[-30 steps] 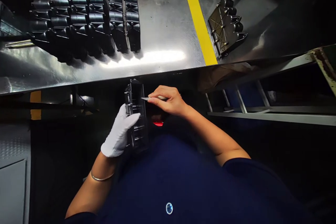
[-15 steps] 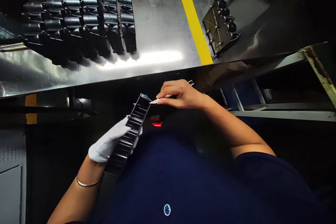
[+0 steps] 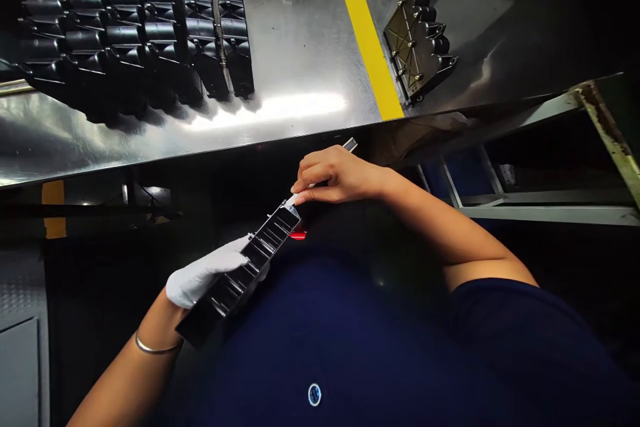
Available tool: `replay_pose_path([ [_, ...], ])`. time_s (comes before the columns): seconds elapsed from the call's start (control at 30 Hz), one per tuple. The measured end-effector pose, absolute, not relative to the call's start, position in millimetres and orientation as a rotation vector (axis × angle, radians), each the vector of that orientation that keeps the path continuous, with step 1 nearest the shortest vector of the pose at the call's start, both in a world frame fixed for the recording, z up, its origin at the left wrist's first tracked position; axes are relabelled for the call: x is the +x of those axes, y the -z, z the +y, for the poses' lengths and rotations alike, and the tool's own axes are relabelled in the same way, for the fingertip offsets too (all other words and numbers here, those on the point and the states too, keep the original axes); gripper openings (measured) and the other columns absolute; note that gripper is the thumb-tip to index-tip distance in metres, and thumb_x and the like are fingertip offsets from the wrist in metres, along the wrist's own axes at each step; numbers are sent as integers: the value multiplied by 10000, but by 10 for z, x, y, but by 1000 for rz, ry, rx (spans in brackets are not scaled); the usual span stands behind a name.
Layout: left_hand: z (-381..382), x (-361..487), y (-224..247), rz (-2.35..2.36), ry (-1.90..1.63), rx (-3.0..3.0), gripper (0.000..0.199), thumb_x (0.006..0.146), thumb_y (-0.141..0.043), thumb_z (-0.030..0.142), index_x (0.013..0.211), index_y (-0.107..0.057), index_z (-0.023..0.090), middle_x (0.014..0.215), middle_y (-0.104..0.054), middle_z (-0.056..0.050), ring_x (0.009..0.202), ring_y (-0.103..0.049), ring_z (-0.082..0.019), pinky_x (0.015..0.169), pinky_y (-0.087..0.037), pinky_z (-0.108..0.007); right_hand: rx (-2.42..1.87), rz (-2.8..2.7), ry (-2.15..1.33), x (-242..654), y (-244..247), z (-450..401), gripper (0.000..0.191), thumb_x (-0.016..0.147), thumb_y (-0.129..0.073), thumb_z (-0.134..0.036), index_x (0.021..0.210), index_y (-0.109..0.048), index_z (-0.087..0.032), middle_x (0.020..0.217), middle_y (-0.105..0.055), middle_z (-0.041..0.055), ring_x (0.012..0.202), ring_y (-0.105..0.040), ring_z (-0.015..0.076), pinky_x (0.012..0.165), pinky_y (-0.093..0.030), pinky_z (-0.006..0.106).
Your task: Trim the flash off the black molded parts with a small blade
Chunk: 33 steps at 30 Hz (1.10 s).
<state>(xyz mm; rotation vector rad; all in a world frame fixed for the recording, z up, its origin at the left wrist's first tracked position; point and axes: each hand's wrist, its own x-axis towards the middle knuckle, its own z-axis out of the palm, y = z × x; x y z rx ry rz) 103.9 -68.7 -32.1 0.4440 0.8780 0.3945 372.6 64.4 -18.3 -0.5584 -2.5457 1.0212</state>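
1. Nearest, the wearer's dark blue shirt [image 3: 320, 333] fills the lower middle, a small round button-like disc [image 3: 315, 395] on its front
2. On the left forearm, close to the wrist, sits a thin silver bangle [image 3: 150, 347]
3. The white-gloved left hand [image 3: 210, 275] is clamped around a long, narrow black part [image 3: 267, 243], open-faced with cross ribs
4. This part is in the air between body and bench, slanting from lower left to upper right
5. The bare right hand [image 3: 333, 177] pinches a slim, pale-tipped tool [image 3: 351, 145] at the part's upper end; whether the tip touches is too small to tell
6. The two hands are apart, at different places along the slant
7. Beyond lies a shiny metal bench [image 3: 300, 67], crossed by a yellow stripe [image 3: 367, 33]
8. Left of the stripe, black ribbed pieces [image 3: 125, 33] stand side by side; right of it, one brownish, cross-braced piece [image 3: 415, 47] stands just beside it
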Motion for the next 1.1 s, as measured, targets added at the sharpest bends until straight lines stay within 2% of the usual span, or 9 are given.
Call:
replay_pose_path([
  [0.17,-716,1144,359,778,-411,229,416,680,-695,524,937,-729,199,729,-676,-98,434,-562,-175,335,-433,-277,-671,-2189,-1078,3608,412,539,293,869,-617,-479,832,-738,-215,815,-708,42,742,-645,133,678,-507,260],
  [0.27,-680,1202,333,812,-477,220,414,672,-711,538,896,-714,190,740,-668,-78,441,-559,-149,353,-443,-254,-919,-1855,-1091,3487,522,395,341,886,-583,-493,809,-721,-191,779,-711,36,714,-647,127,663,-514,254],
  [0.4,-627,1248,316,923,-552,384,365,722,-732,450,1003,-697,221,757,-671,-59,491,-567,-147,425,-469,-259,-1093,-1801,-1041,3402,492,225,338,942,-518,-404,803,-706,-160,743,-712,31,666,-644,116,632,-489,229],
  [0.6,-612,1259,391,1017,-637,642,323,822,-668,373,1108,-683,224,851,-692,-75,649,-612,-191,655,-543,-320,-1220,-2063,-902,3392,397,129,355,970,-477,-355,778,-716,-177,745,-717,32,684,-661,130,628,-441,225],
  [0.73,-590,1267,406,1049,-651,709,380,782,-715,356,1139,-687,228,1015,-698,-96,960,-636,-277,843,-533,-371,-1219,-2189,-810,3391,392,113,405,975,-464,-365,699,-682,-164,649,-677,36,618,-632,132,574,-394,236],
  [0.83,-566,1287,415,1071,-677,737,423,777,-708,423,1152,-679,229,1097,-689,-111,1112,-592,-325,909,-509,-416,-1093,-2116,-912,3427,367,133,394,982,-448,-389,757,-684,-167,712,-701,36,649,-640,123,598,-420,224],
  [0.93,-557,1331,441,1368,-766,850,530,688,-772,481,1136,-663,219,1052,-694,-97,1052,-615,-332,920,-492,-457,-1029,-1980,-919,3491,320,164,408,999,-397,-409,827,-675,-166,783,-707,41,692,-639,109,636,-445,214],
  [1.03,-592,1376,478,1739,-874,997,701,493,-903,384,1128,-639,250,1059,-688,-60,1008,-634,-318,960,-465,-467,-1042,-2096,-733,3552,272,174,427,978,-416,-482,845,-658,-156,749,-678,46,657,-599,117,622,-417,234],
  [1.1,-640,1391,510,1801,-949,1094,757,447,-925,334,1141,-630,263,1092,-679,-54,1033,-634,-309,981,-457,-446,-1031,-2254,-625,3578,246,168,478,945,-436,-562,813,-645,-154,699,-650,41,617,-560,120,582,-367,246],
])
